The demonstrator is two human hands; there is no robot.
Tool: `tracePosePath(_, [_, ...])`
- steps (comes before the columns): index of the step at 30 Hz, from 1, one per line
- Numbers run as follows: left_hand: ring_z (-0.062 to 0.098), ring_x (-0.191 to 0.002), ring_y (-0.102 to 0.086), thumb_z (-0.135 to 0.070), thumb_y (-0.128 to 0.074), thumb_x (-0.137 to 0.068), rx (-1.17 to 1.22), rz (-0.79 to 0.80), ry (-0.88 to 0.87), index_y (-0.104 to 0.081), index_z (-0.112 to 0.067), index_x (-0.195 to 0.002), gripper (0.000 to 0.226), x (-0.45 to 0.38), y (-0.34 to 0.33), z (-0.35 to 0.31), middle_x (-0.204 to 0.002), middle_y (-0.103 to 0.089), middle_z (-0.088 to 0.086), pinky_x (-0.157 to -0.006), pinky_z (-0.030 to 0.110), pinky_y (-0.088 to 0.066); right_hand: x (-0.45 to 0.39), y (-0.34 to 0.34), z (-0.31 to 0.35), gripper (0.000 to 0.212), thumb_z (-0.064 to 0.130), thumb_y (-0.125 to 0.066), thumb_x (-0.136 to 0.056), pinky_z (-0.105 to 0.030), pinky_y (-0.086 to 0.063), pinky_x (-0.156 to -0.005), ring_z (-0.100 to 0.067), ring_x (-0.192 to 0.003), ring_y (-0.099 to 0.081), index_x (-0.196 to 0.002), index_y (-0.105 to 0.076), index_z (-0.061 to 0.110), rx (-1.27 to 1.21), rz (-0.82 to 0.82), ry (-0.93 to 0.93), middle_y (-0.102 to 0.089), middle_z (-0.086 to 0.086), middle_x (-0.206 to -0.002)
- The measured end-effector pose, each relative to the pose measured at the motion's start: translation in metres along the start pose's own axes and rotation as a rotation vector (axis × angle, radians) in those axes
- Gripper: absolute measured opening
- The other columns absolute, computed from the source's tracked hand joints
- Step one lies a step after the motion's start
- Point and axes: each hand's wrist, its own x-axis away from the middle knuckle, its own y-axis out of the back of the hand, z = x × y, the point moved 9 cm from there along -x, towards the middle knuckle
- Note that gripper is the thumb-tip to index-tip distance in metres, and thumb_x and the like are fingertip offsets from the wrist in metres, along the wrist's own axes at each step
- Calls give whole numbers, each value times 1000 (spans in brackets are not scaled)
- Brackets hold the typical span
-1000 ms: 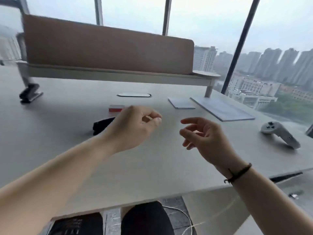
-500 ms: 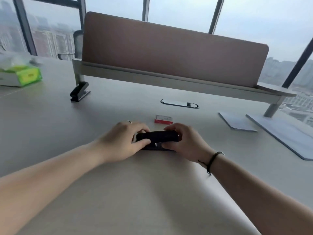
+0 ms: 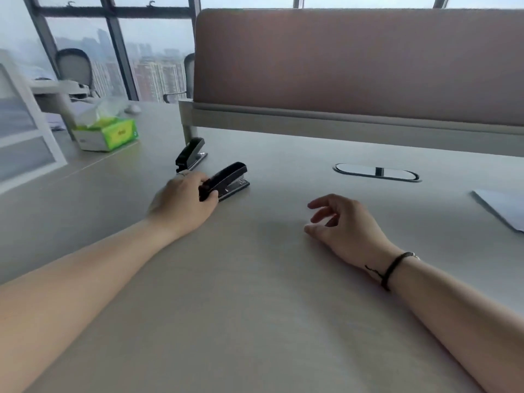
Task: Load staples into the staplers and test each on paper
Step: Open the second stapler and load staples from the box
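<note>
1. The left hand (image 3: 184, 204) holds the rear end of the near stapler (image 3: 226, 180), fingers curled around its back, on the left half of the desk (image 3: 269, 321). Judged from this, the step is setting it beside the far stapler (image 3: 190, 154). Lower it flat on its base, keep a gap so the two do not knock, and let go only once it sits steady.
2. The far stapler lies toward the desk's back edge, just under the left end of the partition (image 3: 354, 61).
3. Both staplers are black with a metal base plate, arms down; whether either holds staples cannot be told.
4. The right hand (image 3: 346, 225) rests near the desk's middle, fingers loosely curled, holding nothing.
5. Paper (image 3: 502, 207) lies at the right edge, well apart; testing needs it closer.
</note>
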Motion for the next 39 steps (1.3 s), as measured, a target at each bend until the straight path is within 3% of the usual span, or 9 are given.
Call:
tracePosePath(5, [35,-117,-46,-53,-49,-88,-330,-62,38,-68,-12,-97,46,-47,-11,17,-119,-59,14,-96,44,-42,8,-15,23,31,45,-60,-84,-26,-41,-67,13,-67,-44,-114,-56,40,276,72,218,-61,22,-100])
tracePosePath(9, [34,-138,-25,-58,-44,-88,-320,-40,127,-65,-11,-102,54,-76,-25,34,-145,-40,15,-110,46,-29,13,-17,27,29,50,-53,-86,-23,-38,-65,15,-64,-40,-115,-54,44,329,92,284,-57,24,-103])
tracePosePath(11, [38,-138,-29,-61,-40,-89,-296,4,191,-65,-12,-107,58,-83,-32,42,-148,-37,18,-110,47,-30,13,-17,27,28,50,-53,-86,-23,-38,-64,15,-64,-41,-114,-54,44,324,96,288,-57,24,-103])
tracePosePath(15, [43,-114,-54,-67,-30,-88,-184,110,333,-62,-12,-118,70,-85,-42,57,-133,-45,21,-99,47,-43,12,-18,26,29,51,-53,-86,-25,-41,-66,14,-65,-41,-114,-56,43,314,92,306,-57,22,-104])
tracePosePath(20, [40,-122,-47,-73,-26,-85,-141,138,383,-67,-13,-108,76,-73,-40,58,-132,-44,23,-99,48,-44,12,-18,25,28,50,-54,-86,-25,-40,-65,14,-64,-40,-113,-57,42,303,97,313,-57,22,-106])
tracePosePath(23, [38,-126,-42,-65,-36,-86,-119,143,383,-67,-14,-101,62,-56,-34,52,-133,-42,22,-101,47,-42,13,-17,27,28,51,-53,-86,-27,-44,-67,8,-65,-44,-113,-58,41,315,97,324,-58,21,-106])
tracePosePath(26, [38,-128,-39,-53,-43,-88,-126,151,374,-64,-17,-114,50,-27,-24,40,-134,-40,20,-101,45,-40,16,-17,32,28,50,-52,-89,-29,-47,-69,-1,-72,-48,-114,-58,40,346,106,334,-58,20,-106])
tracePosePath(34, [37,-130,-35,-56,-45,-89,-134,228,312,-49,-19,-136,60,86,17,-8,-137,-33,18,-99,44,-40,39,-10,40,32,46,-49,-91,-32,-47,-78,-18,-105,-61,-119,-60,35,414,95,280,-58,9,-121])
tracePosePath(39, [25,-133,-36,-53,-53,-90,25,298,101,-46,-25,-142,59,142,27,-56,-138,-32,5,-103,38,-38,60,-2,36,36,45,-53,-90,-29,-41,-79,-20,-109,-59,-122,-59,31,379,106,203,-57,5,-122])
